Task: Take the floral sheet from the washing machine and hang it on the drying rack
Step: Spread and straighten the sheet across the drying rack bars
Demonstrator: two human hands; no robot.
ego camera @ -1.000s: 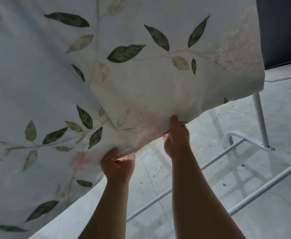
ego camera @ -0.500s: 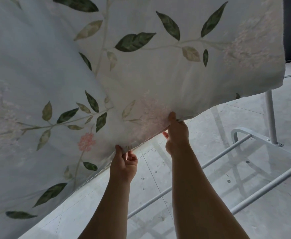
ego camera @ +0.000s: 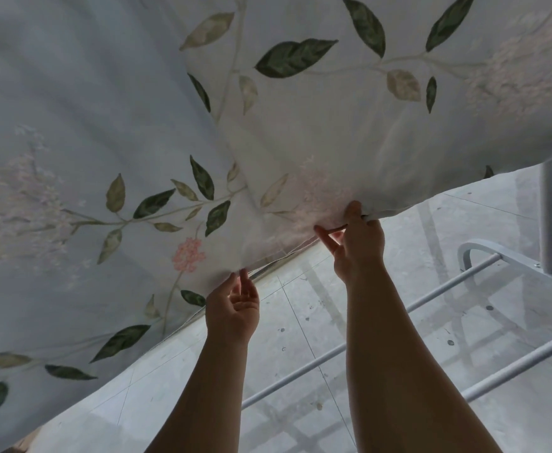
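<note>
The floral sheet, pale with green leaves and pink blossoms, hangs spread across the upper view. It covers the top of the white drying rack, of which only a post and the low rails show. My right hand pinches the sheet's lower hem, thumb on the front of the cloth and index finger stretched out below it. My left hand is lower and to the left. Its fingers are nearly straight, and only the tips touch the hem.
The rack's curved foot and two long base rails lie on the glossy grey tiled floor under and to the right of my arms. The sheet's lower left part slopes down towards the bottom left corner.
My left hand has loosened from a fist on the hem to nearly straight fingers. Both hands and the sheet's hem have risen and shifted right. My right index finger has stretched out.
</note>
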